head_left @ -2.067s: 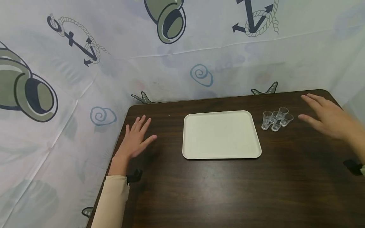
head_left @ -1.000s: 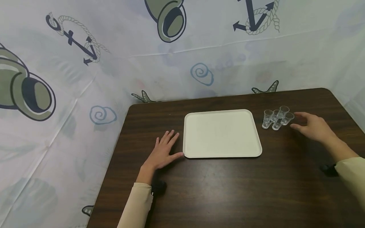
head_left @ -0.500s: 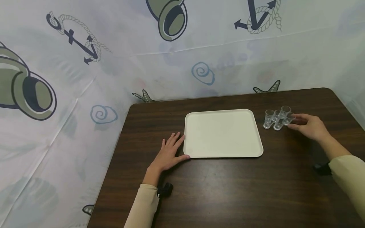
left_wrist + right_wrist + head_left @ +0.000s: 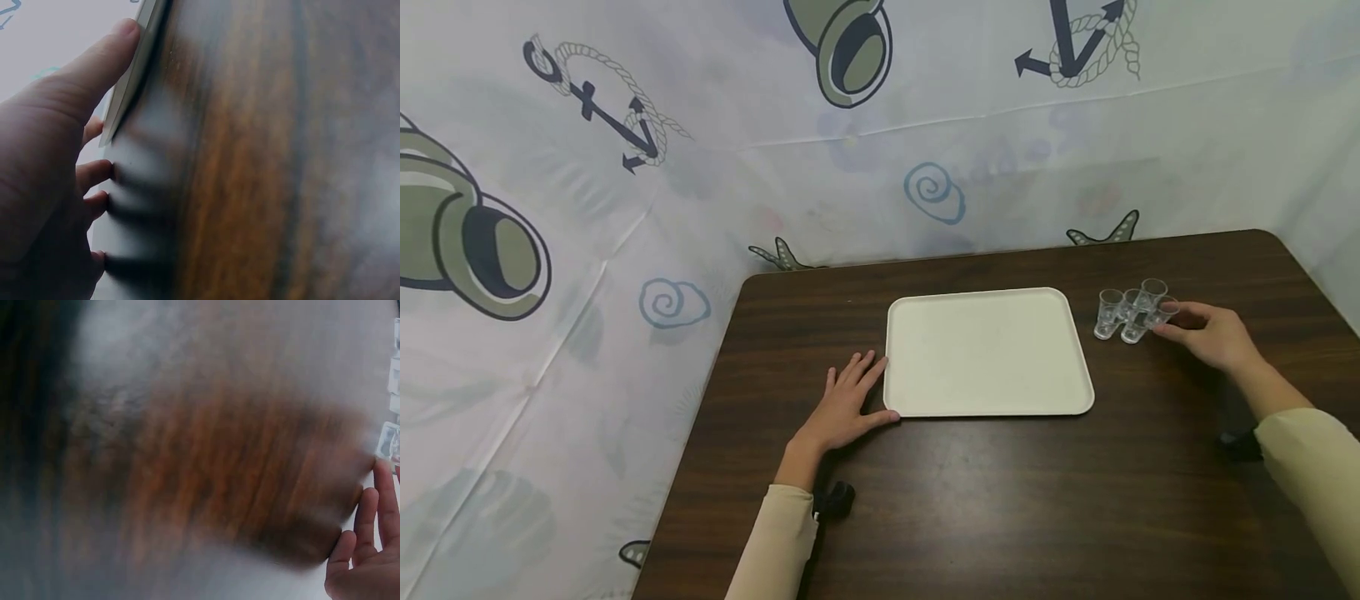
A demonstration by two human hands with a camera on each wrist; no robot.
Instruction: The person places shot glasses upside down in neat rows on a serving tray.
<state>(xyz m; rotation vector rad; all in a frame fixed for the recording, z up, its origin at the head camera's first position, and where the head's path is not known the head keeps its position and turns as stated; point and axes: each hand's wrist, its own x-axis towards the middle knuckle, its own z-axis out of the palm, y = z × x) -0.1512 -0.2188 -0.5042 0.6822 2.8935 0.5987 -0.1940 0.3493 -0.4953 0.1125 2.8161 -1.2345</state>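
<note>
My left hand lies at the left end of a cream rectangular tray, fingers spread. Its thumb touches the tray's near left corner and the index fingertip meets the left side; in the left wrist view the thumb lies along the tray's edge. My right hand pinches the rightmost small clear shot glass between thumb and fingers. Several more shot glasses stand upright in a tight cluster beside it. The right wrist view catches glasses only at its right edge, near the fingertips.
The dark wood-grain table bears the tray near its middle and the glasses right of it. A patterned cloth hangs behind and to the left. Black wrist cameras sit under the sleeves.
My left hand has moved right and nearer to me, from beside the tray to its corner. My right hand has come left and down and taken hold of the rightmost shot glass.
</note>
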